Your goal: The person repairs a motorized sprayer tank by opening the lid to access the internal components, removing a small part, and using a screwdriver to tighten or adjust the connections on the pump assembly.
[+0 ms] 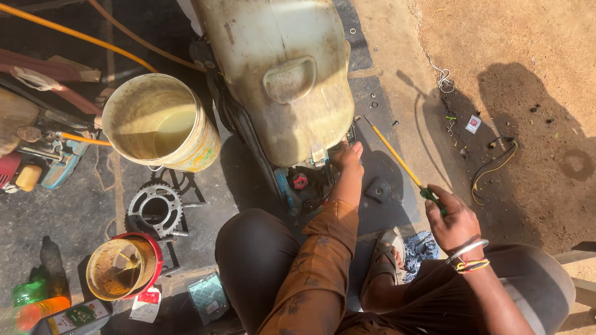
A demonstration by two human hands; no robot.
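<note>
Here we are, looking straight down on a person crouched on the ground beside a grimy cream-coloured tank [282,74], the kind strapped to a sprayer, lying tipped on a dark rubber mat [385,155]. The left hand [349,156] reaches forward, sleeve stretched out, fingers pressed against the lower edge of the tank right above the dark engine parts [307,186] with a small red cap. How far those fingers are curled I cannot tell, they tuck in under the tank's rim; it looks like a steadying hold, keeping the body from rolling.

Over on the other side, the right hand [452,218], bangles at the wrist, is closed firmly around the green grip of a long yellow-shafted screwdriver [397,156]. The shaft angles up and leftward, its tip near the tank's lower corner, just beside the left hand, yet the holding hand itself sits well apart from the tank, thanks to that long shaft.

Around the worker: a yellowish bucket [160,121] with liquid stands left of the tank, a toothed sprocket [155,209] lies below it, and a small red-rimmed tin [123,267] sits nearer the knee. A sandalled foot [388,251] rests between the two arms.
</note>
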